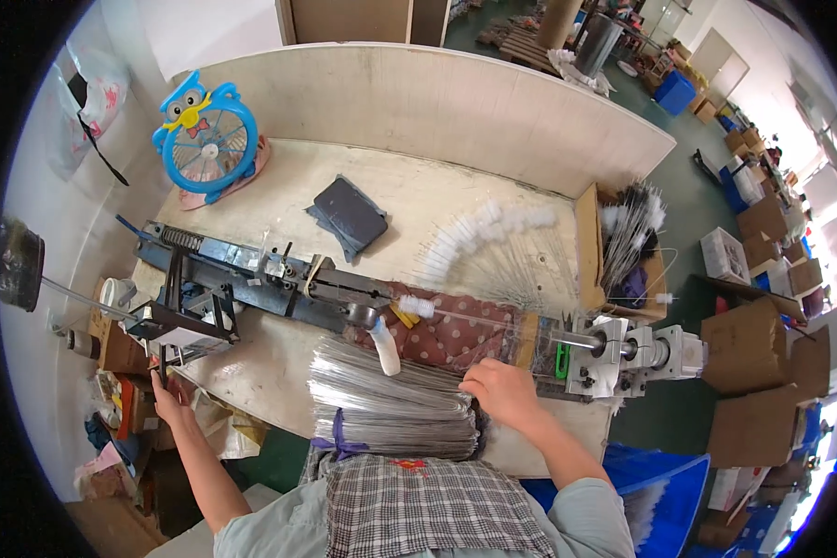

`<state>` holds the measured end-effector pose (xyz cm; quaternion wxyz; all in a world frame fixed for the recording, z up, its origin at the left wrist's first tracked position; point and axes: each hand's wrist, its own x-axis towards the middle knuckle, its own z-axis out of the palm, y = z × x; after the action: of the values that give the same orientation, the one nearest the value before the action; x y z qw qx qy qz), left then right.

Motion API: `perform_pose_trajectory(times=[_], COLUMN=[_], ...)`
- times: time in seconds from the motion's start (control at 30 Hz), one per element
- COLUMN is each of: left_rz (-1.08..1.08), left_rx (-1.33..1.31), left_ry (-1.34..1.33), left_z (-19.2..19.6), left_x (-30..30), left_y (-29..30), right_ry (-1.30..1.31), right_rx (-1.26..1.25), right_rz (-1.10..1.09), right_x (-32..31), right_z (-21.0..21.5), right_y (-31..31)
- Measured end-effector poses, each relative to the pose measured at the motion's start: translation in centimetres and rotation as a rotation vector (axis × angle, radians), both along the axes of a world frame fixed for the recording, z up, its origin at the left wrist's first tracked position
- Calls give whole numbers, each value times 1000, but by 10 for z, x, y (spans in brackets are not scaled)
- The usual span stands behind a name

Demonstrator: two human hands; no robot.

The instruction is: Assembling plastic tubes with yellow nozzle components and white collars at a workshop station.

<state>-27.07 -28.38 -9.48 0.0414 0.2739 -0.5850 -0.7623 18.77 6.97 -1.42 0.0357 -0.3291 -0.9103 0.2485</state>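
My left hand (pixel 167 400) reaches to the left end of a long bench machine (pixel 251 274) and is closed round a dark upright handle (pixel 161 361). My right hand (pixel 504 391) is closed in a pinch at the right ends of a thick bundle of thin metal wires (pixel 391 395); whether a wire is between the fingers is too small to tell. A purple strip (pixel 340 435) ties the bundle's left end. Above it, a small white-bristled brush (pixel 417 306) sits on a wire in line with the machine's metal shaft (pixel 575 339). A lever with a white-wrapped grip (pixel 384 349) stands left of it.
Finished white brushes (pixel 474 232) lie fanned out on the table behind the machine. A dark flat pouch (pixel 351 212) and a blue owl-shaped fan (pixel 209 144) stand farther left. At right are a carton of wire brushes (pixel 628 242), bearing blocks (pixel 632 353) and a blue bin (pixel 665 493).
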Motion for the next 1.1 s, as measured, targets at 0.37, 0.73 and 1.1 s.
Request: perform_pose_trajectory(times=[0.37, 0.73, 1.1], left_rz=[-566, -1277, -1733], left_rx=[415, 493, 199], left_ry=[-115, -448, -167], left_z=[-18, 145, 133], left_x=[152, 278, 263], left_y=[128, 271, 237], right_ry=[32, 38, 93], right_rx=[76, -34, 122], right_rz=[-109, -11, 54], right_x=[8, 15, 17], right_z=[7, -4, 8], right_y=[8, 10, 18])
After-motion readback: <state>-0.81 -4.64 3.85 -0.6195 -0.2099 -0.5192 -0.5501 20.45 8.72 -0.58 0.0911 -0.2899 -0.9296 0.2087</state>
